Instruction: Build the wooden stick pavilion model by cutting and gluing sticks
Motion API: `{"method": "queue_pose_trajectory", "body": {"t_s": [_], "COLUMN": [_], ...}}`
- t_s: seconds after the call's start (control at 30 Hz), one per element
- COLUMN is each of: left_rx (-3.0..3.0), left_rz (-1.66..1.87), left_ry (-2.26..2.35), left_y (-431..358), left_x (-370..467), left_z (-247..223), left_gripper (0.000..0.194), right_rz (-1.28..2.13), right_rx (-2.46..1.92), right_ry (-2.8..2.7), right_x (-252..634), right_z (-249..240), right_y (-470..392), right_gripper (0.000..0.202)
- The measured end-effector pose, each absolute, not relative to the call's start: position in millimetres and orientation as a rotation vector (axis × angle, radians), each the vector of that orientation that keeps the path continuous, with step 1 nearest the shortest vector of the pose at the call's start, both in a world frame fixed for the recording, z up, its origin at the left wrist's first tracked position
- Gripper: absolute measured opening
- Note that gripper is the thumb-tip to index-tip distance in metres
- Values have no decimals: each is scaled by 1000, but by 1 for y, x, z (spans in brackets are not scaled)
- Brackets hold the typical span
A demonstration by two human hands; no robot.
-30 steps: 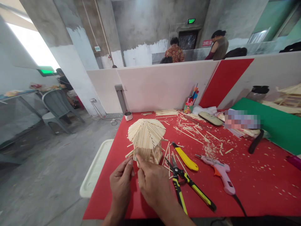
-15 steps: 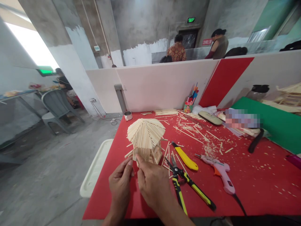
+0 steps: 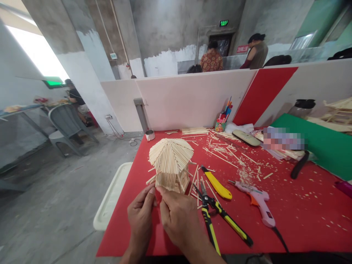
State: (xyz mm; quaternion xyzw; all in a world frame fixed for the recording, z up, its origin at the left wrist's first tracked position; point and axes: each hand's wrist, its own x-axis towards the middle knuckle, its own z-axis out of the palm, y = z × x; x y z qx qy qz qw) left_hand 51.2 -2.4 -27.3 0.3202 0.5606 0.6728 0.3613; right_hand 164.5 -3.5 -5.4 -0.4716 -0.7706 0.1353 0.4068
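A small model house of thin wooden sticks, with a pointed, many-sided roof, stands on the red table. My left hand is at its lower left corner, thumb and forefinger pinched together; whatever lies between them is too small to make out. Beside it, my right hand is closed, with the index fingertip at the base of the house's front wall. Its other fingers are curled under, and what they may hold is hidden. Pruning shears with black and yellow handles lie spread just right of my right hand.
A yellow utility knife and a pink glue gun with a cord lie to the right. Loose sticks and shavings litter the table. A pen cup and tape roll stand at the back, before a white partition.
My right index finger has slid down the house's front wall towards its base. My left hand and the house have hardly moved. Beyond the partition, a person in a patterned shirt has shifted right.
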Motion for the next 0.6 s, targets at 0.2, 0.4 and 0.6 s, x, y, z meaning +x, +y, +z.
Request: {"method": "queue_pose_trajectory", "body": {"t_s": [0.2, 0.4, 0.6], "left_rx": [852, 841, 848], "left_rz": [1733, 1716, 1717], "left_ry": [1453, 1444, 1435], "left_y": [-3, -3, -3], "left_x": [50, 48, 49], "left_z": [-26, -29, -30], "left_gripper": [26, 27, 24], "right_rz": [390, 376, 381], "right_rx": [-1151, -1153, -1149], "right_ry": [-1901, -1904, -1907], "right_x": [161, 161, 160], "right_z": [-8, -10, -10], "right_y": [-5, -2, -3], "right_gripper": [37, 38, 38]}}
